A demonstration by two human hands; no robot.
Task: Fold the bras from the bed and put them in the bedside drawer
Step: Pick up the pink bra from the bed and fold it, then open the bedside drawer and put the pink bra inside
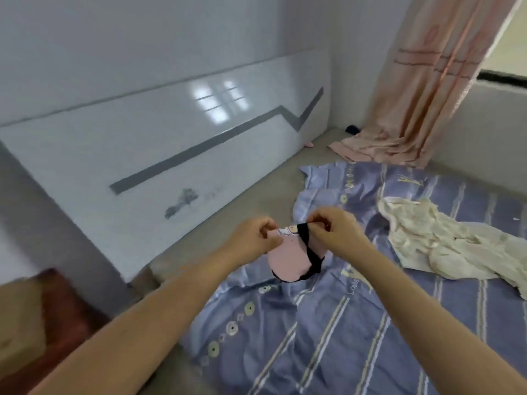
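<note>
Hands, left hand (253, 238) and right hand (333, 229), grip closed pinching pink bra (288, 260) above the bed.

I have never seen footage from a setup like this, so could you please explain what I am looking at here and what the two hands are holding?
There is no machine here: a person wears one camera on the head, looking forward and down, so both bare arms reach into view. The left hand and the right hand together pinch the top of a pink bra with black straps, held just above the bed. On the bed lie a blue striped sheet and a crumpled cream garment. A peach curtain hangs behind.
</note>
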